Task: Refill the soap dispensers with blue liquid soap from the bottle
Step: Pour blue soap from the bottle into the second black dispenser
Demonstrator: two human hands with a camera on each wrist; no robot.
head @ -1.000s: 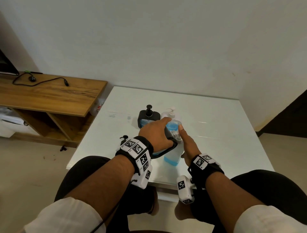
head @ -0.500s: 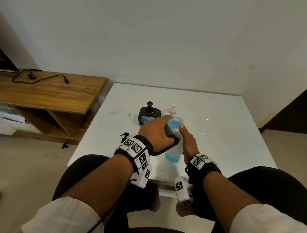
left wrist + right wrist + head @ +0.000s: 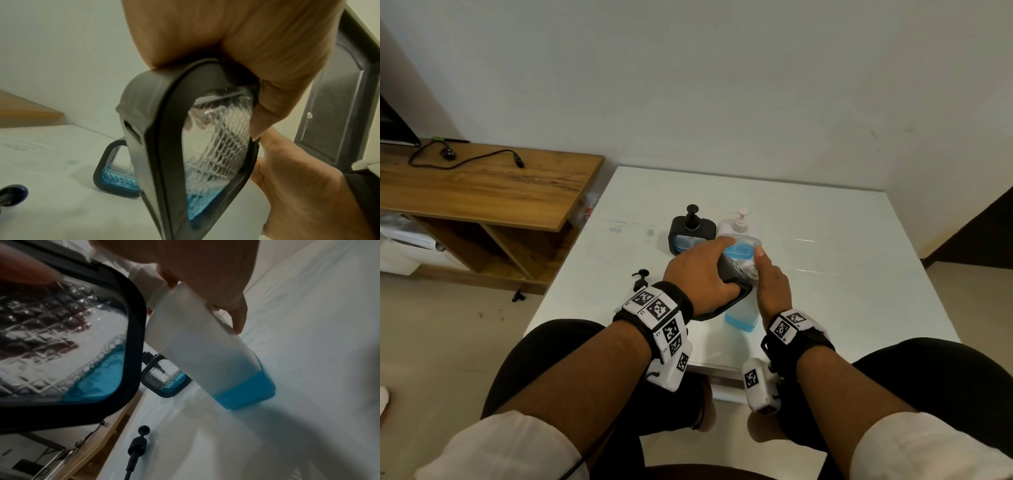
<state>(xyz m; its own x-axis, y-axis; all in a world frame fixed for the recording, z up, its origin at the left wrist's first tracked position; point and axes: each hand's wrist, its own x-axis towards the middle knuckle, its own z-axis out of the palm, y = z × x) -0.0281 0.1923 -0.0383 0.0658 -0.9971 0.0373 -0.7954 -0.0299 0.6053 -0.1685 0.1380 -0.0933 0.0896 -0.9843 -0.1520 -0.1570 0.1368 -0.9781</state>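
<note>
Black rubbery casing frames the textured clear window of the dispenser (image 3: 729,284) that the left hand (image 3: 698,270) grasps from above, tilted, its pump off and a little blue soap pooled in its low corner. The right hand (image 3: 774,287) curls round the neck of the translucent bottle (image 3: 741,315), which stands near the front edge of the surface (image 3: 842,267), soap only at its base. Both containers look stiff and light at these fill levels, though soap on the plastic would likely make it slick; the bottle's flat shoulders seem the safest hold. The loose pump (image 3: 640,278) lies by the left edge. A second black dispenser (image 3: 690,233) and a white pump bottle (image 3: 739,222) stand just behind the hands, so tipping forward risks a knock. Open room lies to the right and toward the far edge.
</note>
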